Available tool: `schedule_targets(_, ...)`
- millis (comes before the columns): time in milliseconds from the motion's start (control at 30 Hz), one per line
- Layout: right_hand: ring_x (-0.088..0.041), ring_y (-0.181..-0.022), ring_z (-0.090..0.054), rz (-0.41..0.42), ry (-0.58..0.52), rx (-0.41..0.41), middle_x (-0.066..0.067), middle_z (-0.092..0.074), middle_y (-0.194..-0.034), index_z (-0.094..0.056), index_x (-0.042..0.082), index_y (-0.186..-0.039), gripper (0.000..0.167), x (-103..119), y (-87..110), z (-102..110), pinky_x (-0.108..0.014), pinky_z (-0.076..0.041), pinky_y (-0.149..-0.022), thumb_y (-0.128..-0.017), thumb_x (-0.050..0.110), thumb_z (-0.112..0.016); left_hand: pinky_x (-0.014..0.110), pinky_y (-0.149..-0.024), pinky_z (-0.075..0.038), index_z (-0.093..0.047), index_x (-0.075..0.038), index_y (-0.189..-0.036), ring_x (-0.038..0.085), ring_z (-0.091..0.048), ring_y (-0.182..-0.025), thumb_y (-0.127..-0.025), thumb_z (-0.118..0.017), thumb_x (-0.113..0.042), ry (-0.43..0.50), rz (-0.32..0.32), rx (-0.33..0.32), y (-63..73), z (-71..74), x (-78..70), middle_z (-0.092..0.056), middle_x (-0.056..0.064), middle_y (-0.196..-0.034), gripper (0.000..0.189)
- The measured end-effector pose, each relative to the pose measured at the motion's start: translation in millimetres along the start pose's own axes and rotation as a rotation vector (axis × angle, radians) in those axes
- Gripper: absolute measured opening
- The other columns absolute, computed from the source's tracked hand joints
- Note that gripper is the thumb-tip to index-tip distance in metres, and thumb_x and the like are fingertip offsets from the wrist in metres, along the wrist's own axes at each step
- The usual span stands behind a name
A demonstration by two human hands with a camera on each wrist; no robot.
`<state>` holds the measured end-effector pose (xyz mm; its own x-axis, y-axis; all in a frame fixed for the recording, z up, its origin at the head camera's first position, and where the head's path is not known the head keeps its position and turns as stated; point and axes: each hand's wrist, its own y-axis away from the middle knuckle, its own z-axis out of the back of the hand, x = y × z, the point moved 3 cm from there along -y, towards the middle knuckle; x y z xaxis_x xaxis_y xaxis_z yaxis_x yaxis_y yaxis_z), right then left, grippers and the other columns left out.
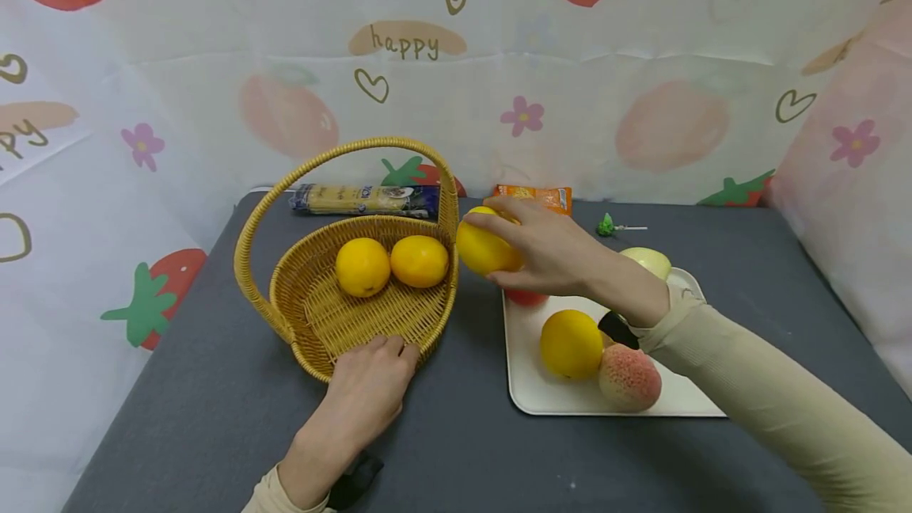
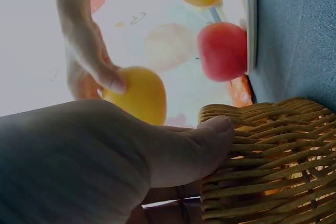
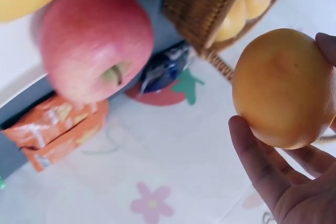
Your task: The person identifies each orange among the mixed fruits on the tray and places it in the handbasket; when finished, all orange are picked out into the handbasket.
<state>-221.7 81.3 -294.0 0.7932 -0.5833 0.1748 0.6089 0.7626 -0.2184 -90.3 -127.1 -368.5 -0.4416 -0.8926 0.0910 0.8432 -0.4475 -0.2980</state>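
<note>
My right hand (image 1: 552, 248) holds an orange (image 1: 486, 242) in the air, just right of the wicker basket (image 1: 285, 279). In the right wrist view its fingers and thumb curve round the orange (image 3: 283, 87). With my left hand (image 1: 374, 382) I grip the basket's near rim; the left wrist view shows the thumb (image 2: 210, 140) on one side of the weave and fingers on the other. Two more oranges lie in the basket, one on the left (image 1: 362, 267) and one on the right (image 1: 420, 261).
A white tray (image 1: 523, 386) at the right carries an orange (image 1: 571, 343), a peach (image 1: 630, 378), a red apple (image 3: 97, 43) and a pale green fruit (image 1: 647, 261). Behind are a noodle packet (image 1: 366, 200), an orange packet (image 1: 549, 198) and a green lollipop (image 1: 606, 226). The basket's tall handle (image 1: 342, 150) arches up.
</note>
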Motion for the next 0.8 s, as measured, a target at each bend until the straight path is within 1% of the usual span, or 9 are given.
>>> schedule_targets(100, -0.037, -0.124, -0.053, 0.036, -0.012, 0.004, -0.016, -0.047, -0.144, -0.046, 0.02, -0.143, 0.068, 8.4, -9.5, -4.8, -0.05, -0.049, -0.097, -0.083, 0.036, -0.073, 0.028, -0.045, -0.038, -0.066, -0.013, -0.077, 0.016, -0.051, -0.056, -0.083, -0.073, -0.004, 0.0, 0.0, -0.002, 0.4, -0.1, 0.3, -0.054, 0.003, -0.066, 0.013)
schedule_targets(200, -0.036, -0.123, -0.053, 0.058, -0.022, 0.014, -0.015, -0.047, -0.145, -0.046, 0.021, -0.144, 0.069, 16.4, -17.6, -9.7, -0.049, -0.051, -0.095, -0.083, 0.035, -0.073, 0.028, -0.045, -0.037, -0.065, -0.013, -0.076, 0.016, -0.05, -0.056, -0.083, -0.074, -0.004, -0.002, -0.002, -0.006, 0.5, -0.1, 0.6, -0.053, 0.002, -0.065, 0.014)
schedule_targets(267, -0.035, -0.121, -0.053, 0.064, -0.018, 0.025, -0.014, -0.046, -0.146, -0.046, 0.022, -0.145, 0.07, 21.2, -22.4, -13.1, -0.048, -0.054, -0.089, -0.083, 0.036, -0.073, 0.028, -0.045, -0.037, -0.065, -0.013, -0.075, 0.015, -0.05, -0.055, -0.082, -0.074, -0.004, -0.006, -0.003, -0.007, 0.5, -0.2, 0.7, -0.052, 0.002, -0.065, 0.014)
schedule_targets(333, -0.034, -0.121, -0.054, 0.067, -0.006, 0.039, -0.013, -0.046, -0.146, -0.046, 0.022, -0.145, 0.07, 25.6, -26.4, -16.3, -0.046, -0.055, -0.087, -0.083, 0.036, -0.073, 0.027, -0.045, -0.037, -0.065, -0.013, -0.075, 0.015, -0.05, -0.055, -0.082, -0.074, -0.004, -0.01, -0.005, -0.007, 0.3, -0.2, 0.8, -0.052, 0.002, -0.064, 0.015)
schedule_targets(533, -0.029, -0.124, -0.052, 0.068, 0.019, 0.094, -0.01, -0.044, -0.149, -0.045, 0.025, -0.146, 0.068, 38.1, -36.1, -27.0, -0.043, -0.056, -0.083, -0.084, 0.037, -0.072, 0.028, -0.046, -0.04, -0.067, -0.011, -0.078, 0.016, -0.052, -0.056, -0.083, -0.073, -0.004, -0.014, -0.008, 0.0, -0.6, -0.3, 1.1, -0.055, 0.002, -0.066, 0.01)
schedule_targets(633, -0.029, -0.126, -0.051, 0.097, 0.03, 0.119, -0.01, -0.043, -0.15, -0.045, 0.026, -0.146, 0.067, 45.1, -40.6, -34.2, -0.042, -0.057, -0.081, -0.084, 0.036, -0.072, 0.029, -0.046, -0.041, -0.067, -0.011, -0.079, 0.016, -0.053, -0.057, -0.083, -0.073, -0.004, -0.011, -0.004, 0.005, -0.6, 0.0, 0.8, -0.056, 0.002, -0.067, 0.009)
schedule_targets(800, -0.032, -0.126, -0.052, 0.156, 0.043, 0.153, -0.015, -0.044, -0.148, -0.046, 0.026, -0.145, 0.067, 54.8, -44.2, -45.7, -0.043, -0.057, -0.082, -0.085, 0.034, -0.073, 0.029, -0.046, -0.04, -0.066, -0.011, -0.078, 0.015, -0.052, -0.057, -0.083, -0.074, -0.006, -0.009, 0.002, 0.019, -1.0, -0.1, 0.4, -0.056, 0.001, -0.067, 0.01)
